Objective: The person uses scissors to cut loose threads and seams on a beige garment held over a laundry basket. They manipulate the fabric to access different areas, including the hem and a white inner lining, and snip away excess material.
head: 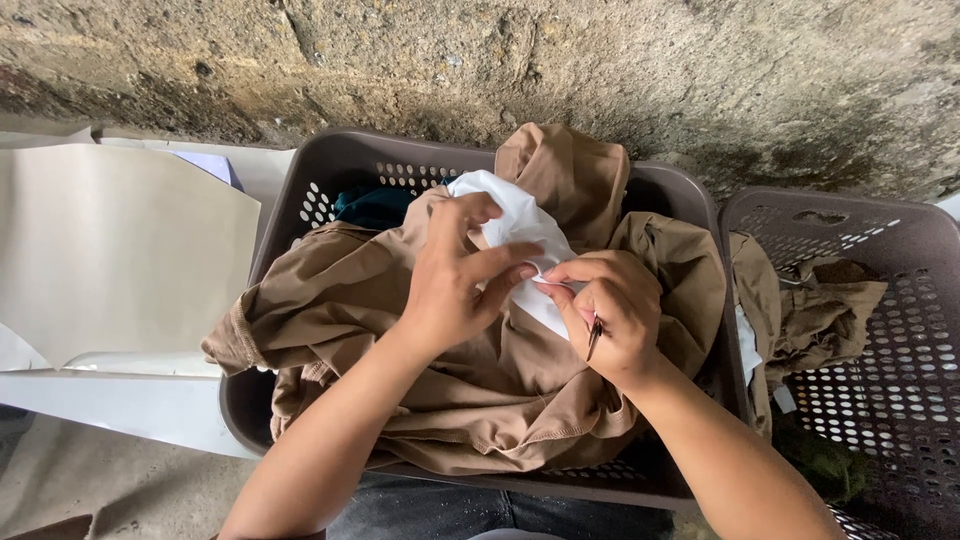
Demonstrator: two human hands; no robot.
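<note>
- Head view, nearest first: my two forearms reach away from my lap over the near rim of the dark grey perforated plastic laundry basket (300, 195), which is heaped with rumpled tan-brown fabric garments (380, 300).
- My right hand (615, 315) is curled closed around a thin dark pointed tool (594, 337), its tip pointing down toward me, while thumb and forefinger pinch the edge of the small white cloth piece (515, 225).
- My left hand (455, 270) is closed on the same white cloth from the other side; the fingertips of both hands nearly meet at the pinch.
- The white cloth runs from that pinch up and away from me, leaning left, lying on top of the tan pile; both hands are equally near it.
- Further right stands a second grey perforated basket (880, 330) with an olive-brown crumpled garment (810, 310).
- Far left lies a pale beige flat sheet (110, 240); beyond is a rough concrete wall (600, 70).
</note>
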